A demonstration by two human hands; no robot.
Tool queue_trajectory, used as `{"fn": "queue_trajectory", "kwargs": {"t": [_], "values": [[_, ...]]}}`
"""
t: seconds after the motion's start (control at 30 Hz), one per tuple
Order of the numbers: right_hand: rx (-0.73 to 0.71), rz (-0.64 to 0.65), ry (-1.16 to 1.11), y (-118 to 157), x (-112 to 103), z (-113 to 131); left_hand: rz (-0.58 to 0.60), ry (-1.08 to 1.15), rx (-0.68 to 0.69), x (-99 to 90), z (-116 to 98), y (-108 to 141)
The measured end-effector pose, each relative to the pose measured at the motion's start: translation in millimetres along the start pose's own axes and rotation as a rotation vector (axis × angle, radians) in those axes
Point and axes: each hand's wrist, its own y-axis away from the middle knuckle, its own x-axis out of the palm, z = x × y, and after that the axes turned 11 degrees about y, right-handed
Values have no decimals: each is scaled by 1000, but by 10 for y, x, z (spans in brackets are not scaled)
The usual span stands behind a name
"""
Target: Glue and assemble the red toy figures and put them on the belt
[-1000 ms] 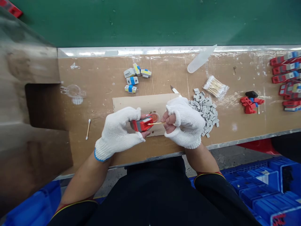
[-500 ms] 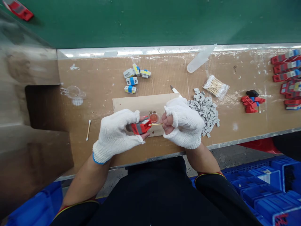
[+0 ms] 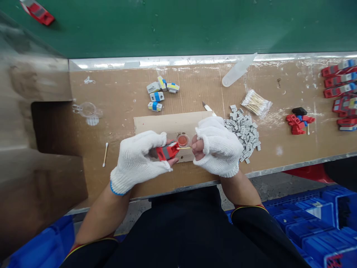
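Note:
My left hand (image 3: pixel 142 154), in a white fingerless knit glove, is closed around a red and grey toy vehicle part (image 3: pixel 167 151). A cotton swab (image 3: pixel 184 148) is pinched in the fingers of my gloved right hand (image 3: pixel 217 147). The swab's far tip meets the right end of the red part. Just behind the swab sits a small round clear dish (image 3: pixel 183 140) with reddish liquid. It rests on a cardboard strip (image 3: pixel 163 121) that both hands partly cover.
Small grey pieces (image 3: pixel 245 134) lie heaped beside my right hand, near a bag of swabs (image 3: pixel 256 103) and a knife (image 3: pixel 208 107). Grey-and-blue blocks (image 3: pixel 157 96) stand farther back. Red parts (image 3: pixel 297 123) lie right; a loose swab (image 3: pixel 105 154) lies left.
Hardly anything differs. Both hands keep their hold, with the swab still at the red part's end; the whole view has shifted very slightly.

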Motion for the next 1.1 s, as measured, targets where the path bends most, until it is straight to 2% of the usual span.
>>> {"fn": "queue_trajectory", "kwargs": {"t": [0.23,0.37,0.53,0.67,0.9,1.1], "values": [[-4,-2,28,31,35,0,-8,27,-22,14,17,-14],[2,-7,11,99,54,-21,2,99,-95,11,20,-8],[93,55,-2,251,53,-130,3,172,-145,6,32,-12],[95,9,-88,269,59,-142,-10,196,-131,8,36,-26],[106,0,-137,299,57,-149,-7,216,-49,11,16,-52],[-18,-4,-149,55,32,-31,-32,223,-28,26,18,-64]]}}
